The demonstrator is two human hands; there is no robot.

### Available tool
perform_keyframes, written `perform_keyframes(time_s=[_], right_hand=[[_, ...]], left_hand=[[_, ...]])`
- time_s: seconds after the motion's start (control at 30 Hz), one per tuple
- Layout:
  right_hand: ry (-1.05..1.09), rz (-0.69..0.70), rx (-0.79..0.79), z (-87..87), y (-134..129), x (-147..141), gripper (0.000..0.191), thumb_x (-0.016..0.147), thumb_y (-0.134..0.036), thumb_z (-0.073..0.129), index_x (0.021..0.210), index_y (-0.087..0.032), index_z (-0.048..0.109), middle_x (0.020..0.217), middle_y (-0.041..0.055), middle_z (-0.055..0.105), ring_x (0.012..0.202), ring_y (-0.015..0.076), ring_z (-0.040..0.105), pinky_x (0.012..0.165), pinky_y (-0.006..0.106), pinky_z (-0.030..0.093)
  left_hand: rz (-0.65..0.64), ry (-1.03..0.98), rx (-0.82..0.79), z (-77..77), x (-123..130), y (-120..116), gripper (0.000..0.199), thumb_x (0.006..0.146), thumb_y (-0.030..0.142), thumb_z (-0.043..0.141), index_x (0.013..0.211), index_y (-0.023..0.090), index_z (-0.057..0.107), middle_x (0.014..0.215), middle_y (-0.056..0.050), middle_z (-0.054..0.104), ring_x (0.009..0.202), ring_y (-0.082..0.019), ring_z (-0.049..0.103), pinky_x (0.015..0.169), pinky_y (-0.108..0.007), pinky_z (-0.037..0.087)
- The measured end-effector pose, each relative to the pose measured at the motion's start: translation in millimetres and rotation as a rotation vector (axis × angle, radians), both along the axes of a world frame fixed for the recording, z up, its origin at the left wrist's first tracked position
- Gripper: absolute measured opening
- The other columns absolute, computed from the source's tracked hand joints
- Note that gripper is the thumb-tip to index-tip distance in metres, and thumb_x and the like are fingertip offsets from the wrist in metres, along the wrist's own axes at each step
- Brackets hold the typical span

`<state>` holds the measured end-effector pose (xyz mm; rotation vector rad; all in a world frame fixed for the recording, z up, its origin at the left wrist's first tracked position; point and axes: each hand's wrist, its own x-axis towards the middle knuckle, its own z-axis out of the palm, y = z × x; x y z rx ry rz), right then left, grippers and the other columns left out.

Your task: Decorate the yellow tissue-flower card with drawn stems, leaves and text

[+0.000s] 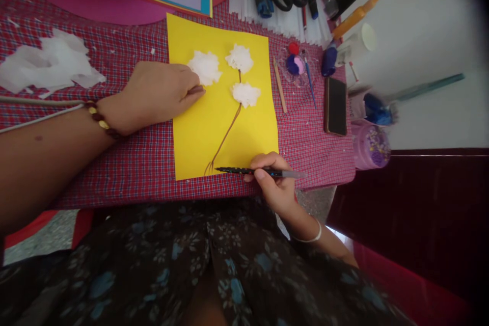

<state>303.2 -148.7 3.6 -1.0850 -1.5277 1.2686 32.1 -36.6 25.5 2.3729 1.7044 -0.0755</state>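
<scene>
At the left side I see crumpled white tissue [57, 61] lying on the red checked tablecloth [126, 163]. Next to it, my person's left hand [162, 89] rests over the left edge of the yellow sheet [198, 127]; its fingers are curled and close together, but I cannot tell if they pinch anything. Near these fingers is the first white tuft [205, 67]. The sheet lies flat near the front edge of the table, and on it a brown line [228, 135] runs slantwise from some short strokes at the bottom up to two more tufts. The black pen [237, 169] points leftward, with its tip just beside these strokes; whether it touches the paper, I cannot tell. The right hand [275, 183] pinches this pen between thumb and fingers. Farther right I see a wooden stick [280, 85], a blue brush [310, 82] and a dark phone [336, 107].
</scene>
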Motion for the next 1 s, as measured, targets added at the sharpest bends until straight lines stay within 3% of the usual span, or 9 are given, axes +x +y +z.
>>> perform_keyframes(time_s=[0.1,0.27,0.43,0.57,0.63,0.73,0.87,1.0], right_hand=[[-0.091,-0.018,-0.01,0.8,0,-1,0.01,0.092,-0.034,0.065,0.095,-0.025,0.065,0.081,0.0001,0.069,0.07,0.0131,0.068,0.063,0.028,0.053],[-0.119,0.103,0.064,0.0,0,0,0.01,0.09,-0.034,0.066,0.087,-0.024,0.066,0.073,0.0,0.068,0.068,0.0137,0.065,0.062,0.029,0.051],[-0.083,-0.051,0.016,-0.1,-1,-2,0.007,0.093,-0.032,0.064,0.094,-0.025,0.065,0.081,0.0,0.07,0.069,0.0133,0.068,0.061,0.028,0.053],[-0.115,0.097,0.146,0.0,1,-4,0.006,0.09,-0.03,0.067,0.087,-0.025,0.067,0.074,0.0,0.069,0.07,0.0142,0.065,0.065,0.031,0.052],[-0.053,0.14,0.108,0.0,2,-2,0.012,0.09,-0.034,0.067,0.084,-0.024,0.066,0.069,-0.0007,0.067,0.066,0.014,0.064,0.062,0.031,0.052],[0.066,0.045,-0.051,3.2,8,2,0.014,0.092,-0.038,0.066,0.09,-0.025,0.065,0.072,-0.0018,0.068,0.062,0.0123,0.066,0.056,0.027,0.053],[0.101,-0.035,-0.049,18.7,44,2,0.012,0.092,-0.037,0.067,0.097,-0.027,0.067,0.078,-0.0027,0.069,0.066,0.0114,0.069,0.066,0.028,0.057],[0.06,0.028,0.077,35.5,106,-16,0.018,0.089,-0.043,0.068,0.094,-0.026,0.066,0.076,-0.0018,0.067,0.07,0.0136,0.068,0.069,0.031,0.057]], left_hand=[[-0.004,0.0,0.018,0.2,-1,0,0.05,0.104,0.045,0.027,0.108,0.01,0.063,0.116,-0.015,0.066,0.106,-0.029,0.06,0.085,-0.038,0.044],[-0.033,0.047,0.047,0.6,-1,0,0.05,0.105,0.044,0.026,0.108,0.01,0.063,0.114,-0.013,0.066,0.099,-0.026,0.06,0.076,-0.033,0.042],[-0.049,0.093,0.073,2.7,0,-1,0.052,0.106,0.045,0.023,0.108,0.011,0.062,0.113,-0.013,0.067,0.097,-0.024,0.06,0.07,-0.03,0.04],[-0.031,0.045,0.048,4.0,1,-1,0.05,0.105,0.043,0.027,0.108,0.008,0.063,0.115,-0.015,0.067,0.103,-0.028,0.062,0.078,-0.033,0.042],[-0.007,0.014,0.028,4.0,1,-1,0.049,0.104,0.043,0.029,0.108,0.008,0.063,0.115,-0.016,0.066,0.106,-0.029,0.062,0.082,-0.035,0.043],[-0.026,0.014,0.043,1.8,0,1,0.048,0.104,0.042,0.029,0.105,0.009,0.063,0.113,-0.016,0.067,0.103,-0.03,0.064,0.077,-0.035,0.043],[-0.038,0.004,0.063,-5.3,-3,4,0.045,0.102,0.044,0.029,0.1,0.014,0.063,0.104,-0.013,0.068,0.096,-0.029,0.066,0.069,-0.033,0.04],[-0.037,-0.026,0.065,-8.3,-4,6,0.046,0.103,0.045,0.028,0.097,0.016,0.064,0.099,-0.012,0.07,0.091,-0.028,0.067,0.064,-0.032,0.037]])
